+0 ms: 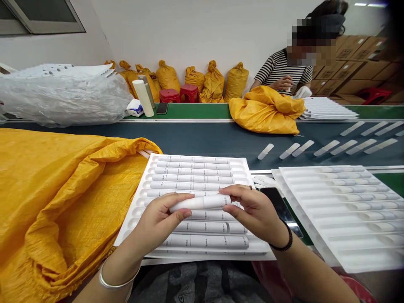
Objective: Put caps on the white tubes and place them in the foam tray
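Between my two hands is a white tube (202, 203), held nearly level, its right part greyer with small print. My left hand (160, 216) pinches the left end between thumb and fingers. The other end is pinched by my right hand (252, 212). Just beneath lies a white moulded tray (240, 168) with printed white cylinders (192, 179) in rows along its grooves; my hands hide some of them. A second white tray (303, 219), with translucent tubes (366, 197) in the right part of its grooves, lies to the right.
A yellow woven sack (72, 189) lies at left. Several tubes (303, 148) rest on the dark conveyor belt (195, 141). A phone (277, 206) is beside my right hand. Across the belt are a yellow bag (265, 110) and a person in a striped shirt (274, 69).
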The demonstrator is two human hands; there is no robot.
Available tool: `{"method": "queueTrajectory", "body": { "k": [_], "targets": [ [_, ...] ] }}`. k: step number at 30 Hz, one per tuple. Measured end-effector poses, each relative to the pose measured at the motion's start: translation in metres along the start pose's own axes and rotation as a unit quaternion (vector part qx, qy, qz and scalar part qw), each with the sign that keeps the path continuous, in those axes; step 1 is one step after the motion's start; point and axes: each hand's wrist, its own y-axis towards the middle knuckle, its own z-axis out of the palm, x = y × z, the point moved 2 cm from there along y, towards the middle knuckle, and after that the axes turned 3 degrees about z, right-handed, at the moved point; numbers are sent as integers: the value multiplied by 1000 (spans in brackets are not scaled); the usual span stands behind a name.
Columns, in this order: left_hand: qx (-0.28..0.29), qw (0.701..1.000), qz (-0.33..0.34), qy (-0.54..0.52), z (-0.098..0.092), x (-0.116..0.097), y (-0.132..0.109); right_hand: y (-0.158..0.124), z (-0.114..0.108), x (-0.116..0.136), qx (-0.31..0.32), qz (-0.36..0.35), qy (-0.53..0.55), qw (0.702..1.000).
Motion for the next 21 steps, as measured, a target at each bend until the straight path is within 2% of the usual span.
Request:
{"method": "queueTrajectory", "body": {
  "k": [3,6,8,11,13,16,18,19,21],
  "targets": [
    [-29,988,113,101,3,-7,-2,1,3,-2,11,44,9,999],
    [-50,968,196,146,9,-11,-2,2,9,-3,37,96,69,992],
    [-66,962,216,156,12,-11,-2,3,10,-2,36,96,80,992],
    [-84,959,221,155,16,-10,-2,3,10,3,13,50,43,998],
    [-83,958,227,155,18,-8,-4,3,13,4,28,21,0,999],
    [-29,957,210,196,19,0,-6,7,26,-3,103,-44,-113,987],
    [25,955,152,252,9,11,-3,19,29,-20,120,-86,-214,966],
    [37,952,111,284,-2,19,-1,27,26,-34,101,-90,-257,957],
    [9,939,33,342,-37,39,8,50,6,-71,19,-41,-315,948]
  ]
}}
